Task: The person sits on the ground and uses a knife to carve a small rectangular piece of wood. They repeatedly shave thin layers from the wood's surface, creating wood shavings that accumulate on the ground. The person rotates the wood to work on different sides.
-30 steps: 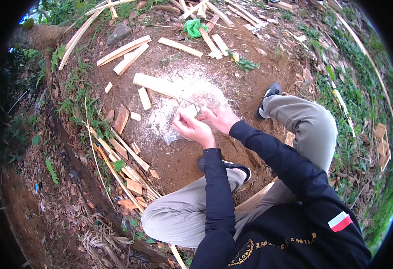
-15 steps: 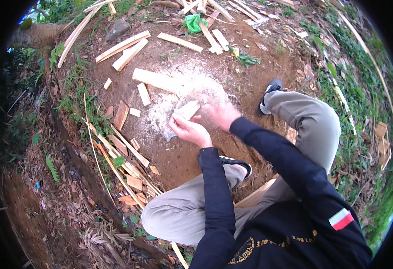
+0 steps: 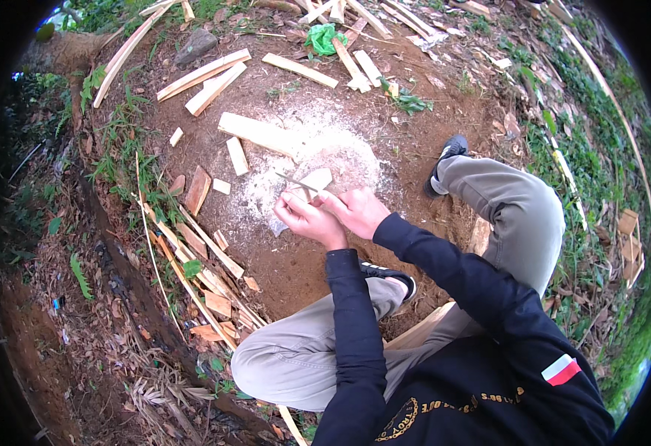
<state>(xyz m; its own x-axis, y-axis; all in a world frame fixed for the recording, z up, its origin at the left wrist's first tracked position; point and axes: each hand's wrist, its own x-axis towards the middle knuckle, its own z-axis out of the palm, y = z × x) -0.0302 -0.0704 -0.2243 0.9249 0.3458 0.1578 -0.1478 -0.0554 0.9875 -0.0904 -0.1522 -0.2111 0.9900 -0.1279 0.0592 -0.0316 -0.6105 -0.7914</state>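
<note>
My left hand (image 3: 307, 221) is closed round a small pale piece of wood (image 3: 318, 178), whose blunt end sticks out past the fingers. In my closed right hand (image 3: 361, 212) is a thin, dark, blade-like tool (image 3: 290, 179); whether it is a knife or a file I cannot tell. The tool lies across the wood, and its tip points to the far left. Both hands are close together over a patch of white dust (image 3: 266, 175). A greyish corner of something (image 3: 277, 225) shows below my left hand, mostly hidden.
Beyond my hands lies a pale board (image 3: 258, 134), with shorter offcuts (image 3: 238, 156) beside it. Long wood strips (image 3: 210, 279) are heaped at the left. More strips, a green plastic bag (image 3: 324, 39) and a grey stone (image 3: 195, 47) lie farther off. My bent legs (image 3: 504, 193) frame the ground.
My right hand, blurred and apart before, has moved left against my left hand. The thin tool now shows plainly across the wood. My left hand has barely moved.
</note>
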